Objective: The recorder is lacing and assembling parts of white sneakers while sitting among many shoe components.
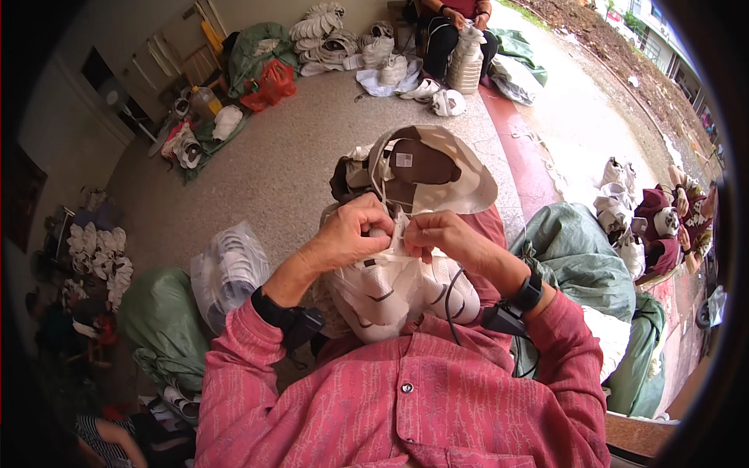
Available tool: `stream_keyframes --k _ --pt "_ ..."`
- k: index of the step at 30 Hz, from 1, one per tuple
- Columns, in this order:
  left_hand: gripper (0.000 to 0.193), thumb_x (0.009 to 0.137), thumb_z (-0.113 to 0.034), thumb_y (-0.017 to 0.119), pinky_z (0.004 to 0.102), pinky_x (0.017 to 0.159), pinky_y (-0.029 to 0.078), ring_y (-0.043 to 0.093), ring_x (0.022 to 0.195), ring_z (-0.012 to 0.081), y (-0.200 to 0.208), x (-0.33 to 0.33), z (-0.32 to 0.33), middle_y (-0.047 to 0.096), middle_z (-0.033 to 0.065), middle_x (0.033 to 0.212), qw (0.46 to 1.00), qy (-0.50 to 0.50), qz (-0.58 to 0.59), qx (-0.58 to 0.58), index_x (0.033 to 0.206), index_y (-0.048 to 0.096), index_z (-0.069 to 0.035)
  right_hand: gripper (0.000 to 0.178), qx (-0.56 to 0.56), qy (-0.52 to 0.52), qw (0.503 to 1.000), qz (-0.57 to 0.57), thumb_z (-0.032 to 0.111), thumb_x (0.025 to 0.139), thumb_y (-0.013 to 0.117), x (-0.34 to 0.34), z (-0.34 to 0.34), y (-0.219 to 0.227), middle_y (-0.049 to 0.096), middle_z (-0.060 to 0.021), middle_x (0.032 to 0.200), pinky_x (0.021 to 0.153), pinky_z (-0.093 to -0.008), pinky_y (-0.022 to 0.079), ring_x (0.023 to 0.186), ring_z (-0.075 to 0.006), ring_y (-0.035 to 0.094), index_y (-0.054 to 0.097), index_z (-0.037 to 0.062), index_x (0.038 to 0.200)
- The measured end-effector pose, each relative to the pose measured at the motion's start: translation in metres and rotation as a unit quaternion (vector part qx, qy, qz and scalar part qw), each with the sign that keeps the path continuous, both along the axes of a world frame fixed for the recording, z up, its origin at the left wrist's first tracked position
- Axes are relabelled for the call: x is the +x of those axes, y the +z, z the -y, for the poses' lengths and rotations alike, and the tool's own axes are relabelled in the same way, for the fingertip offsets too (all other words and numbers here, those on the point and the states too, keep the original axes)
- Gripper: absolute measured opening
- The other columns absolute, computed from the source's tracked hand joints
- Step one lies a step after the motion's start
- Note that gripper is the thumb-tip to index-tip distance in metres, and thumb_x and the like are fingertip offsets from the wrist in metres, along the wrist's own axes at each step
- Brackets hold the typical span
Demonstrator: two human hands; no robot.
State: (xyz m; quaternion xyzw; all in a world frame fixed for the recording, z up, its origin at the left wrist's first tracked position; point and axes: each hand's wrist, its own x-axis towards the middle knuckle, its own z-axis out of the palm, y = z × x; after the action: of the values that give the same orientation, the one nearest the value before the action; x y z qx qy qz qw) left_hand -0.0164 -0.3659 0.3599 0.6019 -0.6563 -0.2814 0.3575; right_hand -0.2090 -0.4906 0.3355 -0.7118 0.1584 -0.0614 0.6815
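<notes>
Several white shoe uppers (374,292) lie bunched in my lap, with dark curved marks on their sides. Above them my left hand (355,228) is closed in a pinch at the edge of the white piece. My right hand (445,236), also pinching, grips that piece from the other side. Between the two hands a narrow white strip (399,226) stands up; the fingertips hide what exactly they hold. Just beyond my hands rests an upturned beige cap (468,183) with a brown lining.
At my left are a clear bag of stacked white shoe parts (230,265) and a green sack (160,316). More green sacks (577,249) stand at my right. A seated person (460,31) works ahead beside stacked uppers (466,58); other people sit at the far right.
</notes>
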Motion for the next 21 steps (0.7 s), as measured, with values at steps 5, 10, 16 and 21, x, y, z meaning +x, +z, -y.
stream_keyframes --k 5,10,16,21 --pt "0.013 0.074 -0.003 0.069 0.0242 0.073 0.042 0.051 0.083 0.012 -0.003 0.003 0.003 0.053 0.0008 0.087 1.0 0.002 -0.011 -0.003 0.087 0.068 -0.002 0.019 0.012 0.007 1.0 0.015 0.016 0.091 0.057 0.007 0.008 0.0 0.063 -0.0048 0.079 0.064 -0.0272 0.047 0.07 -0.0141 0.058 0.064 -0.0008 0.085" --pt "0.01 0.074 -0.001 0.068 0.025 0.075 0.042 0.052 0.084 0.013 -0.01 0.003 0.001 0.053 0.0014 0.087 0.999 0.005 -0.013 -0.039 0.084 0.067 -0.002 0.018 -0.304 -0.046 0.946 0.107 0.015 0.087 0.059 0.001 -0.015 0.002 0.065 -0.0152 0.081 0.064 -0.0353 0.049 0.071 -0.0291 0.062 0.06 -0.002 0.082" --pt "0.009 0.073 0.0 0.068 0.0255 0.073 0.042 0.052 0.083 0.013 -0.014 0.004 0.003 0.052 0.0018 0.086 0.997 -0.001 0.009 -0.077 0.082 0.065 -0.002 0.016 -0.383 -0.03 0.922 0.056 0.014 0.089 0.062 0.004 -0.016 0.0 0.06 -0.0143 0.082 0.071 -0.0374 0.048 0.078 -0.0296 0.061 0.058 0.0016 0.099" --pt "0.009 0.074 0.0 0.068 0.0243 0.072 0.042 0.052 0.083 0.0125 -0.01 0.0 0.001 0.051 0.0016 0.085 0.999 0.01 -0.001 -0.047 0.082 0.066 -0.002 0.04 -0.251 0.002 0.956 0.151 0.018 0.082 0.077 0.011 0.022 0.011 0.056 -0.005 0.111 0.073 -0.0292 0.048 0.09 -0.0173 0.058 0.056 0.0062 0.115"
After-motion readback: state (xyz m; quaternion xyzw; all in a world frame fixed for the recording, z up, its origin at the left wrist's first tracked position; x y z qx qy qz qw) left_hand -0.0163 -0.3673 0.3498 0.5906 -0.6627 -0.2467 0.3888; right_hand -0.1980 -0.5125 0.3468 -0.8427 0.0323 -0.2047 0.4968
